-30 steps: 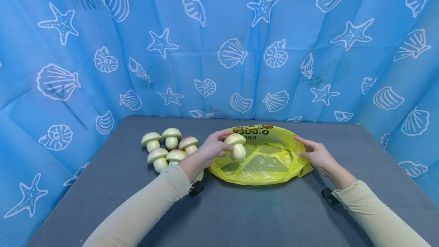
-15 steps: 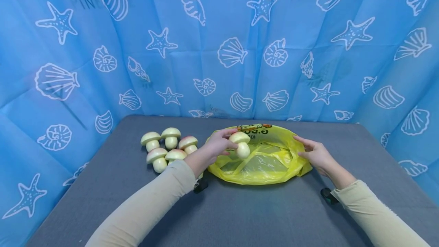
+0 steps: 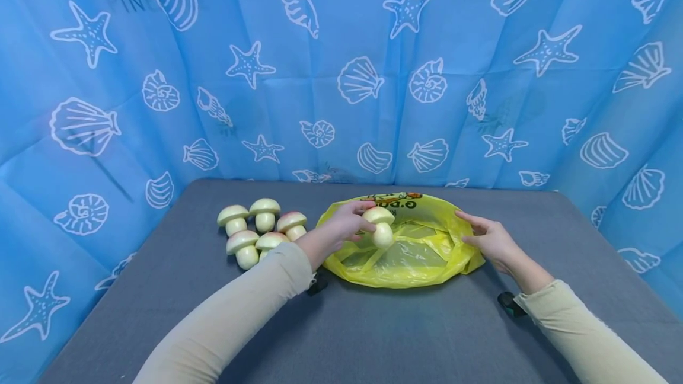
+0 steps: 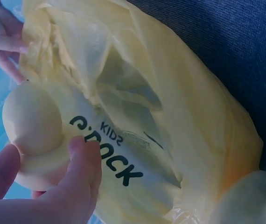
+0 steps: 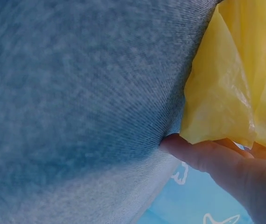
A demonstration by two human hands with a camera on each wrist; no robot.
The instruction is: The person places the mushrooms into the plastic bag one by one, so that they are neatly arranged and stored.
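In the head view my left hand [image 3: 341, 230] holds a pale toy mushroom [image 3: 380, 227] over the left part of a yellow plastic bag [image 3: 405, 276]. The bag lies with its mouth spread wide, and dark lettering shows on its far inner side. In the left wrist view the mushroom [image 4: 32, 121] sits between thumb and fingers, stem towards the camera. My right hand [image 3: 496, 245] is at the bag's right edge, its fingers fairly straight and spread, touching the plastic. The right wrist view shows the thumb [image 5: 189, 149] below a hanging fold of the bag [image 5: 221, 93].
Several more toy mushrooms [image 3: 243, 248] stand grouped at the left of the grey table [image 3: 416, 336]; my left sleeve [image 3: 240, 313] partly covers this group. A blue curtain [image 3: 320, 93] with shells and starfish hangs behind the table. Small dark devices [image 3: 511, 305] sit under both wrists.
My left hand has moved a little to the right with the mushroom, further over the bag's mouth. The right hand and the bag have stayed nearly in place.
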